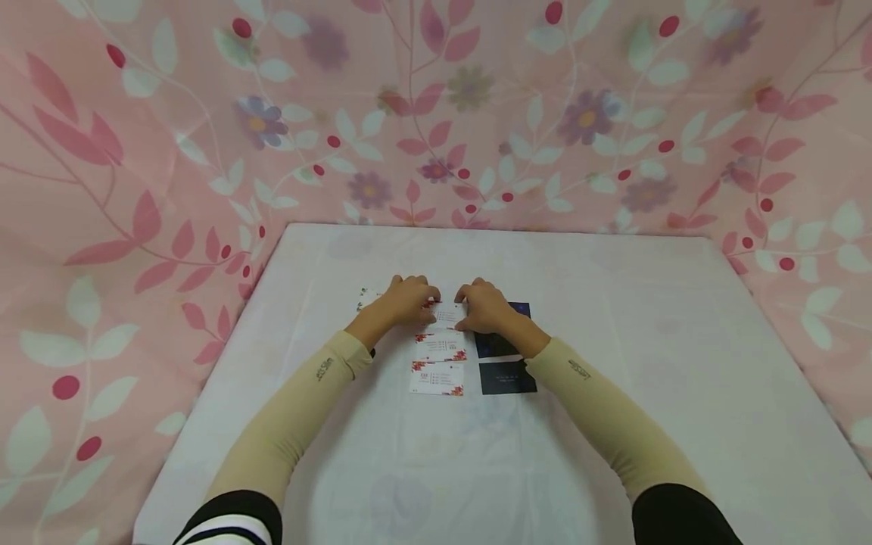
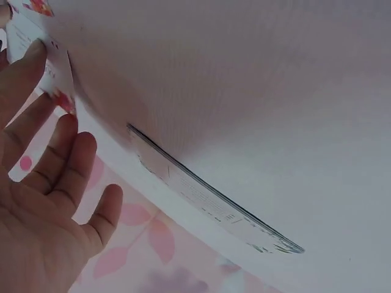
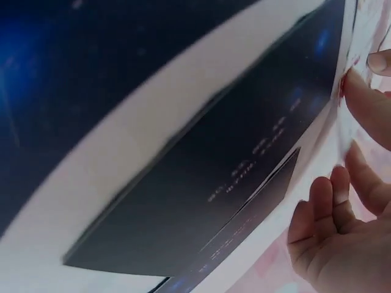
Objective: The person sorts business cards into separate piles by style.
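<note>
A white business card with red floral corners (image 1: 450,314) is between my two hands, above a column of similar cards. My left hand (image 1: 409,299) pinches its left end between thumb and fingers; the left wrist view shows the thumb on the card's face (image 2: 56,68). At the opposite end, my right hand (image 1: 485,305) pinches the edge with thumb and index finger, the other fingers bent loosely. Below lie two more red-flowered cards, a middle one (image 1: 440,347) and a lower one (image 1: 437,378). The right hand and forearm partly cover the dark cards (image 1: 493,346).
A black card (image 1: 508,378) lies at the lower right, and a dark blue one (image 1: 521,309) behind the right wrist. Left of the left hand is a leaf-patterned white card (image 1: 368,297), seen as a thin stack (image 2: 208,195) in the left wrist view. A white cloth covers the table (image 1: 341,469).
</note>
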{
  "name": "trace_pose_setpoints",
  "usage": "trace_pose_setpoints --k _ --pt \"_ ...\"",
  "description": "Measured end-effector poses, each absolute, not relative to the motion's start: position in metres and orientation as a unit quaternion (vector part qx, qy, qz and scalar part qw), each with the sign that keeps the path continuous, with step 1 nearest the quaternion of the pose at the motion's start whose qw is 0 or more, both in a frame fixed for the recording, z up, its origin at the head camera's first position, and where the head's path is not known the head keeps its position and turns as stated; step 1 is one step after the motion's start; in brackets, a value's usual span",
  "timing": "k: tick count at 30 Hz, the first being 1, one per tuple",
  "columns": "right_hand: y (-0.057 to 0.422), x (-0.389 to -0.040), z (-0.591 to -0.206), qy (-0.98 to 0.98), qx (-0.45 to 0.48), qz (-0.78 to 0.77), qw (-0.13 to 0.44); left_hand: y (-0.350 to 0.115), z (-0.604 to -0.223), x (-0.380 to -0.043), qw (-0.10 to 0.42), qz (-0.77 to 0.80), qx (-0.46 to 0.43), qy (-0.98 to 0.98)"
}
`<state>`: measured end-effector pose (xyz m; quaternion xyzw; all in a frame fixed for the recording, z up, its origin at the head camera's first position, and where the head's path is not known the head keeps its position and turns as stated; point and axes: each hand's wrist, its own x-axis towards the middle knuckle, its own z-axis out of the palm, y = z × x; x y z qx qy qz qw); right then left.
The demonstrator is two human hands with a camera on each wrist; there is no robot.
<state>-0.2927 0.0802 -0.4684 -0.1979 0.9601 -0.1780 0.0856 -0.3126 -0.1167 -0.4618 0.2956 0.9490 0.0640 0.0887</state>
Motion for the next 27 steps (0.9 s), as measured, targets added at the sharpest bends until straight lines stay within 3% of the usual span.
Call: trace_pose_setpoints --k 6,13,19,27 --pt "0.084 -0.299 -0.466 0.928 -0.181 -0.309 0.101 -0.122 -0.459 -0.320 0.064 0.150 0.305 0.938" --pt "0.091 -0.315 -0.464 0.904 -0.156 -0.395 0.041 -0.122 -0.448 -0.332 0.040 0.184 0.299 0.936" --pt "0.086 -0.317 -0.472 0.930 -0.120 -0.341 0.072 -0.114 -0.455 -0.335 0.072 0.071 0.307 0.946" --pt "0.072 -0.315 -0.476 0.959 -0.115 -0.254 0.053 -0.113 -0.462 -0.332 0.080 0.026 0.301 0.950"
